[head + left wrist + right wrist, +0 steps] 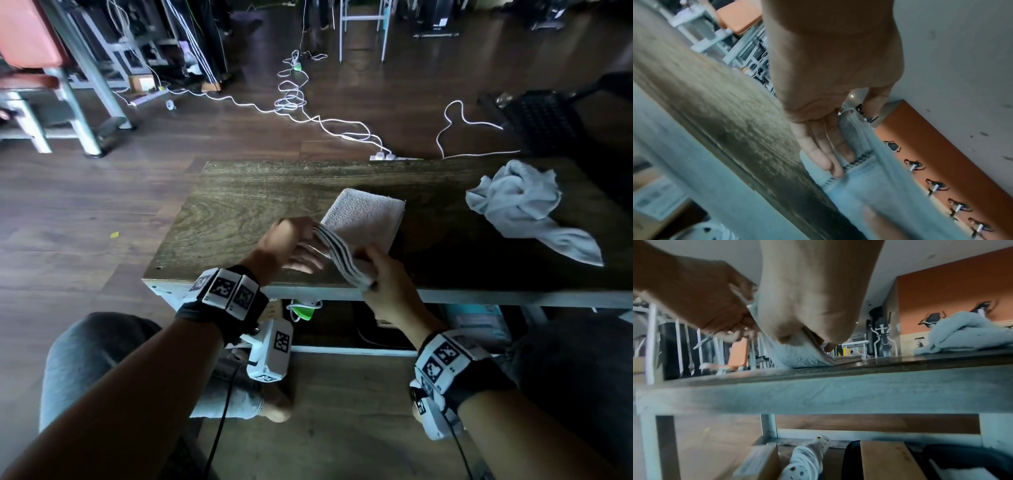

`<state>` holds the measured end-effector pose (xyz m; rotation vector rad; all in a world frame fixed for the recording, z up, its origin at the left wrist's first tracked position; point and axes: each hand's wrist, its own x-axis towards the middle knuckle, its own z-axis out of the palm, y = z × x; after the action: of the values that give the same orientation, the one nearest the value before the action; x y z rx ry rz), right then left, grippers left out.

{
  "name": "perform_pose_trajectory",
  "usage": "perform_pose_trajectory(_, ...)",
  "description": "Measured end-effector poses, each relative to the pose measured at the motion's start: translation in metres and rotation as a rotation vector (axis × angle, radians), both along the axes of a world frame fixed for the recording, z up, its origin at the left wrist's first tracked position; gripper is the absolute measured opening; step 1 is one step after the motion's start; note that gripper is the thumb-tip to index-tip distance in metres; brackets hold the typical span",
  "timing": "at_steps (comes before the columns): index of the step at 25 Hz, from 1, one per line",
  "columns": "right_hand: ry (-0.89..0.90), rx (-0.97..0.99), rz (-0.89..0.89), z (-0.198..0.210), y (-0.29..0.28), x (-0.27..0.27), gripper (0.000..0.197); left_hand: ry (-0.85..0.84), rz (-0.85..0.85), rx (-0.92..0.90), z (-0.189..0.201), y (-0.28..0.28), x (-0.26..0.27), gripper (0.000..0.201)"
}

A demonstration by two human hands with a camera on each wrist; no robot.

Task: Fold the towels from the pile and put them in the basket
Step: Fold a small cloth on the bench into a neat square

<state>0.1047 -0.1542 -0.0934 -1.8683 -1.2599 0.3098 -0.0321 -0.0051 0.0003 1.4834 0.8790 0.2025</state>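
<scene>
A folded pale towel with dark stripes along its near edge lies on the middle of the wooden table. Its near end is lifted off the wood by both hands. My left hand pinches the left part of that striped edge between thumb and straight fingers, with the towel running past them. My right hand grips the near right corner, and the cloth bends under its palm. A crumpled pale-blue towel sits at the table's right. A black mesh basket stands beyond the far right corner.
White cables and a power strip lie on the floor behind the table. A gym bench stands at the far left. Cardboard boxes and a white shoe sit under the table. My knees are close to its front edge.
</scene>
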Motion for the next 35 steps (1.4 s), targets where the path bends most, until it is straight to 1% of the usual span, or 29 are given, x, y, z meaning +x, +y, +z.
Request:
perform_pose_trajectory(1, 0.151, 0.015, -0.024, 0.005, 0.001, 0.001, 0.027, 0.009, -0.011, 0.058, -0.002, 0.006, -0.003, 0.034)
perform_pose_trajectory(2, 0.242, 0.043, -0.052, 0.011, 0.001, 0.003, 0.018, 0.03, -0.035, 0.192, -0.006, 0.012, -0.006, 0.037)
perform_pose_trajectory(3, 0.291, 0.064, -0.07, 0.017, 0.0, 0.004, 0.013, 0.092, -0.097, 0.347, -0.011, 0.017, -0.008, 0.046)
perform_pose_trajectory(4, 0.335, 0.081, -0.057, 0.023, -0.002, 0.006, 0.012, 0.202, -0.128, 0.443, -0.023, 0.023, -0.009, 0.055)
perform_pose_trajectory(5, 0.36, 0.081, -0.018, 0.031, -0.003, 0.006, 0.013, 0.286, -0.152, 0.563, -0.035, 0.028, -0.01, 0.06)
perform_pose_trajectory(6, 0.373, 0.069, 0.016, 0.037, -0.004, 0.007, 0.015, 0.303, -0.164, 0.616, -0.041, 0.03, -0.01, 0.06)
perform_pose_trajectory(7, 0.377, 0.059, 0.022, 0.041, -0.003, 0.008, 0.018, 0.246, -0.169, 0.624, -0.04, 0.026, -0.012, 0.051)
perform_pose_trajectory(8, 0.383, 0.055, -0.007, 0.042, 0.0, 0.01, 0.021, 0.182, -0.139, 0.603, -0.039, 0.022, -0.011, 0.036)
perform_pose_trajectory(9, 0.392, 0.052, -0.052, 0.041, 0.004, 0.013, 0.024, 0.133, -0.071, 0.562, -0.04, 0.018, -0.009, 0.022)
perform_pose_trajectory(10, 0.414, 0.03, -0.098, 0.041, 0.007, 0.016, 0.029, 0.113, -0.02, 0.552, -0.042, 0.016, -0.006, 0.013)
perform_pose_trajectory(11, 0.443, -0.024, -0.128, 0.039, 0.01, 0.018, 0.034, 0.137, -0.002, 0.572, -0.045, 0.014, -0.006, 0.012)
perform_pose_trajectory(12, 0.465, -0.108, -0.139, 0.037, 0.012, 0.018, 0.037, 0.18, 0.011, 0.597, -0.05, 0.013, -0.004, 0.017)
perform_pose_trajectory(13, 0.457, -0.186, -0.132, 0.033, 0.012, 0.019, 0.037, 0.228, 0.02, 0.61, -0.054, 0.012, -0.002, 0.02)
perform_pose_trajectory(15, 0.394, -0.261, -0.15, 0.03, 0.014, 0.02, 0.026, 0.278, 0.031, 0.58, -0.059, 0.013, 0.004, 0.022)
perform_pose_trajectory(17, 0.399, -0.228, -0.2, 0.027, 0.019, 0.024, 0.021, 0.272, 0.046, 0.584, -0.057, 0.015, 0.013, 0.024)
perform_pose_trajectory(20, 0.472, -0.124, -0.261, 0.026, 0.027, 0.029, 0.023, 0.165, 0.097, 0.671, -0.053, 0.021, 0.029, 0.024)
perform_pose_trajectory(22, 0.448, -0.116, -0.329, 0.02, 0.029, 0.032, 0.02, 0.141, 0.064, 0.721, -0.056, 0.024, 0.039, 0.022)
perform_pose_trajectory(23, 0.429, -0.127, -0.371, 0.016, 0.03, 0.033, 0.019, 0.16, 0.033, 0.728, -0.06, 0.025, 0.043, 0.022)
perform_pose_trajectory(25, 0.388, -0.147, -0.438, 0.009, 0.031, 0.034, 0.022, 0.243, 0.033, 0.741, -0.07, 0.026, 0.051, 0.026)
perform_pose_trajectory(26, 0.367, -0.148, -0.452, 0.007, 0.033, 0.035, 0.025, 0.293, 0.049, 0.767, -0.074, 0.026, 0.054, 0.029)
perform_pose_trajectory(28, 0.343, -0.129, -0.459, 0.004, 0.035, 0.036, 0.024, 0.361, 0.053, 0.82, -0.079, 0.027, 0.059, 0.034)
perform_pose_trajectory(32, 0.338, -0.111, -0.481, 0.002, 0.04, 0.04, 0.019, 0.382, 0.04, 0.846, -0.083, 0.036, 0.07, 0.033)
perform_pose_trajectory(35, 0.368, -0.154, -0.525, 0.0, 0.044, 0.046, 0.019, 0.439, 0.04, 0.863, -0.088, 0.038, 0.075, 0.039)
